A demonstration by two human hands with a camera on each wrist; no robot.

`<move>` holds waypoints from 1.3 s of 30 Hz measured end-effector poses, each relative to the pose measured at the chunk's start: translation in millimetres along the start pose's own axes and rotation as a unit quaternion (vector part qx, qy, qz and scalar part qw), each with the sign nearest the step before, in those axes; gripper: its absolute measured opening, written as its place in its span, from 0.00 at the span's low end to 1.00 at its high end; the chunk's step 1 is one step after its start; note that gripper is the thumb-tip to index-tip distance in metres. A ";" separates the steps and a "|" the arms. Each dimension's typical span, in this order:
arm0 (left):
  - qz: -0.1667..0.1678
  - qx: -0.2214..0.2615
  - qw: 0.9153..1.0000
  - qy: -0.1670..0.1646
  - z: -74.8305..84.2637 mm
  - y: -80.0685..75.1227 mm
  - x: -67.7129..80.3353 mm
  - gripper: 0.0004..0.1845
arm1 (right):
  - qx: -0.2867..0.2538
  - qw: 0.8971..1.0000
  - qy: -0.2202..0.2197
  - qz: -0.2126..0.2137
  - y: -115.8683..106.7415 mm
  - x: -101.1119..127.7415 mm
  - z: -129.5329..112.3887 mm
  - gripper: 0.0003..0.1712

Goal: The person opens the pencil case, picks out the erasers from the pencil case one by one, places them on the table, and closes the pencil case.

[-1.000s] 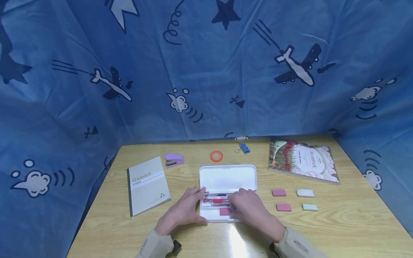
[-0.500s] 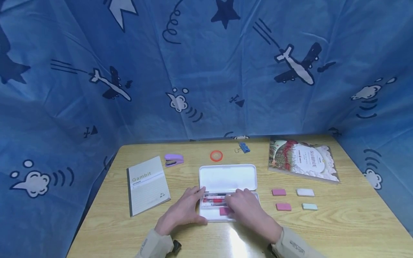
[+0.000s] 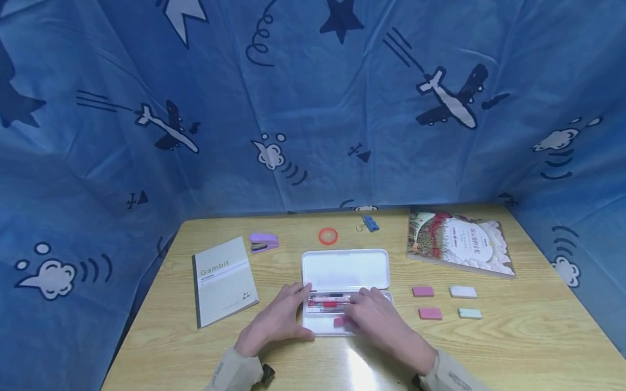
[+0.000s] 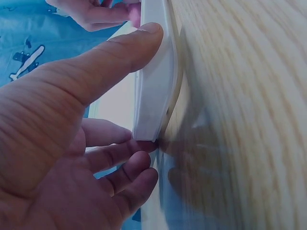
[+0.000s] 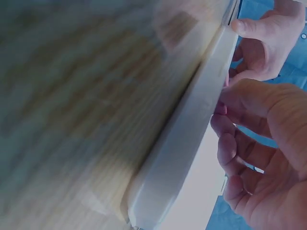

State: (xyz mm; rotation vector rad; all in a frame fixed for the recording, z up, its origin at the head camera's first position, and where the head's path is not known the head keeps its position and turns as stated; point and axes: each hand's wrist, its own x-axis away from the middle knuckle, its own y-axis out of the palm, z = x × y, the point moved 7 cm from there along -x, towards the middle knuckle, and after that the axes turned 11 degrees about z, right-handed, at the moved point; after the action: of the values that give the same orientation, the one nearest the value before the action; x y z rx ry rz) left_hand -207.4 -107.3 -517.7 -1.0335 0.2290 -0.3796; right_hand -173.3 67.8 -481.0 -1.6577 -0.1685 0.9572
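Note:
A white pencil case [image 3: 345, 270] lies with its lid folded back in the head view. Several pens [image 3: 329, 304] fill its upper compartment. At the case's left end, my left hand [image 3: 277, 316] grips it, the thumb [image 4: 139, 48] on the front wall and fingers round the end. My right hand [image 3: 374, 317] reaches into the lower compartment and pinches a pink eraser [image 3: 339, 322], mostly covered by the fingers. In the right wrist view, a bit of the eraser [image 5: 221, 108] shows between thumb and fingertips.
Two pink erasers [image 3: 423, 291], a white eraser [image 3: 462, 292] and a pale green eraser [image 3: 469, 313] lie right of the case. Left stand a notebook [image 3: 226, 282] and a purple stapler [image 3: 264, 243]. Behind are a tape roll [image 3: 328, 236], blue binder clip [image 3: 370, 223] and picture book [image 3: 459, 243].
My right hand has shifted slightly within the case, and less of the pink eraser shows now. My left hand keeps its hold on the case's left end.

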 end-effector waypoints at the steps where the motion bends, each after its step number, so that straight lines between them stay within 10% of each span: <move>1: -0.001 0.000 1.000 -0.001 0.1 0.1 0.1 0.61 | -0.001 1.000 -0.001 0.008 -1.8 1.1 0.6 0.08; 18: -0.003 0.000 1.000 -0.001 0.8 2.2 0.0 0.61 | -0.177 0.973 0.145 0.005 -44.6 37.7 46.7 0.13; 39: 0.000 0.009 1.000 -0.003 1.7 0.4 -0.2 0.61 | -0.091 0.955 0.275 -0.067 -65.1 133.9 121.1 0.13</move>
State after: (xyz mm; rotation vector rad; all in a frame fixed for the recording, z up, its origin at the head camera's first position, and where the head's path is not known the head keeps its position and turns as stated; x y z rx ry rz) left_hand -206.9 -105.7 -517.1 -1.0164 0.2202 -0.3779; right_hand -141.5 256.7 -492.0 -1.9937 0.0101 0.3579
